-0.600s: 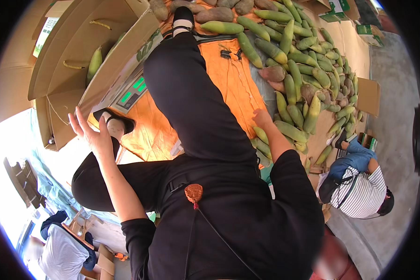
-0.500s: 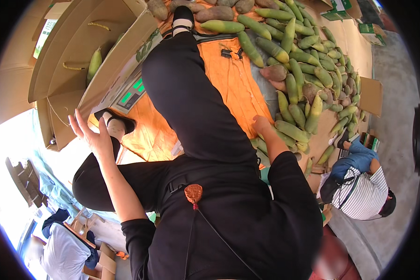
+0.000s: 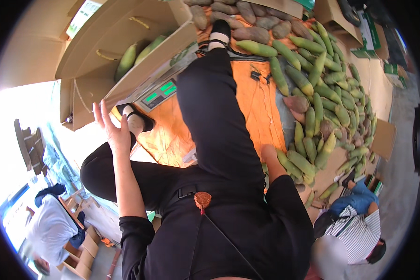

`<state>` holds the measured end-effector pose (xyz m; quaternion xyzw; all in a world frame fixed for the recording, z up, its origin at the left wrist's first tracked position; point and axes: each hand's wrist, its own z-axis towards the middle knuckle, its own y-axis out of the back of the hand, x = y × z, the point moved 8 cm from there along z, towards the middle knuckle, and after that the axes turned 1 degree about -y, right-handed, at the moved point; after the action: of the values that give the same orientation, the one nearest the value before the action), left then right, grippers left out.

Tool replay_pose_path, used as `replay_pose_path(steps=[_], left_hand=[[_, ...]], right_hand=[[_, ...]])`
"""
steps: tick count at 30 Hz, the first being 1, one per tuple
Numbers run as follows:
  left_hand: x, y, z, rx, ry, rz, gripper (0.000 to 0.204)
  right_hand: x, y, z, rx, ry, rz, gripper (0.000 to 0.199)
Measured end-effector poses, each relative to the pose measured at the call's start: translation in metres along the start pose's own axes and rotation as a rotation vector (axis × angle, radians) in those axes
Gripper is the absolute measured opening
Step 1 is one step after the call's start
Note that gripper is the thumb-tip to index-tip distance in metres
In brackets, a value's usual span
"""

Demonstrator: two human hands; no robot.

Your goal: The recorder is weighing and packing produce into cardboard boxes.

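At the left, my left hand (image 3: 118, 135) is raised with its fingers stretched and the thumb apart. Its fingertips are at the near lower edge of an open cardboard box (image 3: 149, 60); whether they touch it I cannot tell. Inside the box lie green radishes (image 3: 126, 63), beside yellow rope handles. Under the box's near side, a scale (image 3: 158, 94) shows its lit green display. My right hand (image 3: 269, 154) is beside my right thigh, next to the heap of long green radishes (image 3: 324, 93). Its fingers are hidden, so I cannot see what they hold.
Thick reddish-brown roots (image 3: 252, 34) lie along the far edge. An orange cloth (image 3: 254, 98) spreads under my legs. A person in a striped shirt (image 3: 357, 233) is at the lower right, another in a pale top (image 3: 51, 228) at the lower left. Cardboard boxes (image 3: 336, 21) stand at the far right.
The whole view has shifted, so the box and radishes appear farther right, and more of the box's inside shows. My right hand's fingers have dropped out of sight beside my thigh. The left stays open.
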<state>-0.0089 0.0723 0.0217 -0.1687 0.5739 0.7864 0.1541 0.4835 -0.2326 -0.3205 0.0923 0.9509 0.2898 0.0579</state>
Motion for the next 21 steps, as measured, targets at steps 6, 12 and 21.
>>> replay_pose_path(steps=[6, 12, 21], left_hand=[[-0.001, 0.001, 0.004, -0.005, 0.049, -0.023, 0.077], [0.003, 0.007, 0.004, -0.008, 0.078, -0.020, 0.079], [0.004, 0.011, 0.003, 0.023, 0.112, -0.070, 0.079]], right_hand=[[-0.062, -0.018, -0.004, -0.332, -0.226, 0.747, 0.012], [-0.056, 0.012, -0.019, -0.402, -0.377, 1.586, 0.012], [-0.082, 0.065, -0.055, -0.687, -0.517, 1.155, 0.011]])
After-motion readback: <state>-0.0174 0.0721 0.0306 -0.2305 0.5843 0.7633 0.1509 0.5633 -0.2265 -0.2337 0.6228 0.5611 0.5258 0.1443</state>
